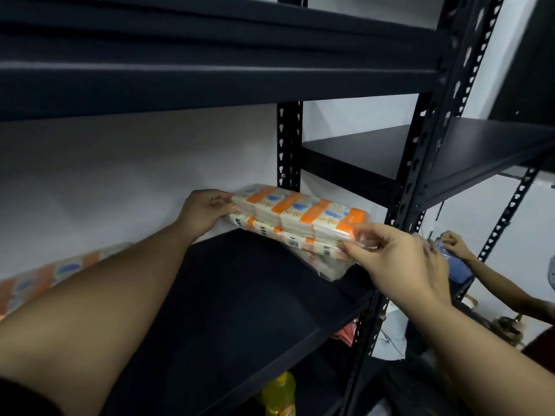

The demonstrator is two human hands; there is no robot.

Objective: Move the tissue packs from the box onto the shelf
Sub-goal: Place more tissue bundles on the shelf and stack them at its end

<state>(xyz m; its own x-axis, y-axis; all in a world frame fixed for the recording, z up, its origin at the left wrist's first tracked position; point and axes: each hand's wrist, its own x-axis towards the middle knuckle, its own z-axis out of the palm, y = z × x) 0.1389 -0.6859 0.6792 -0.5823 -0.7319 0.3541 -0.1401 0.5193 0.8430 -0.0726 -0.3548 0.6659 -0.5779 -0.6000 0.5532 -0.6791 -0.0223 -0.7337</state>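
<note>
A bundle of tissue packs (295,219), wrapped in clear plastic and printed with orange bands and blue marks, is seen lying on the dark shelf (240,295), pushed toward the rear right corner beside a perforated black upright (289,145). Two layers of packs can be made out, the upper one set slightly back from the lower; barcodes are visible along the lower edge. The left end of the bundle is gripped by the left hand (204,213), whose fingers are curled round the upper layer with the thumb on top. The near right corner is pinched by the right hand (390,256): the loose clear wrapping is held between the thumb and the fingertips, while the other fingers are spread. So the left grip is closed round the packs and the right grip is closed on their wrapper.

More tissue packs (45,274) of the same print are glimpsed, blurred, behind the left forearm against the white wall. A yellow bottle (279,394) is seen on a lower level. At the far right, another person's hand (455,244) is resting on a blue object on the neighbouring rack.
</note>
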